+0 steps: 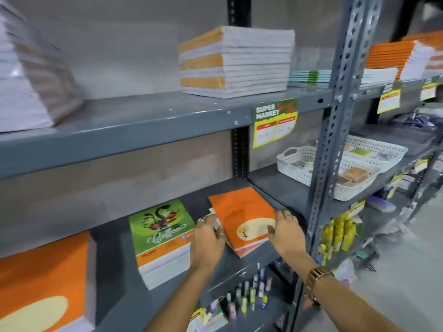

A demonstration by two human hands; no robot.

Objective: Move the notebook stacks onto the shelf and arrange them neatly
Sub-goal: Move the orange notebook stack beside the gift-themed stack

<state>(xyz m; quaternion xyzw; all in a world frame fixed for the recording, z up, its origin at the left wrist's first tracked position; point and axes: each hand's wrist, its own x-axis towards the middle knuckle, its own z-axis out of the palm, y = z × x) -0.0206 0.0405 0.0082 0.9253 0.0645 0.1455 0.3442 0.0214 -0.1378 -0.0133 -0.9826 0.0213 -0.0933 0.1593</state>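
Note:
A thin orange notebook stack (239, 212) lies on the middle grey shelf (230, 267), turned at a slant. My left hand (207, 240) presses against its left edge and my right hand (286, 232) rests on its right edge, fingers spread on the cover. Left of it sits a green-covered notebook stack (163, 233), and at the far left a thick orange stack (45, 279). On the upper shelf (143, 121) stand a tall white-and-orange stack (236, 61) and a blurred stack (28, 80) at the left.
A perforated steel upright (335, 121) rises just right of my right hand. White baskets (311, 171) with small goods sit beyond it. A price tag (274, 123) hangs from the upper shelf edge. Pens and bottles (247, 295) fill the shelf below. More orange stacks (393, 56) are at the far right.

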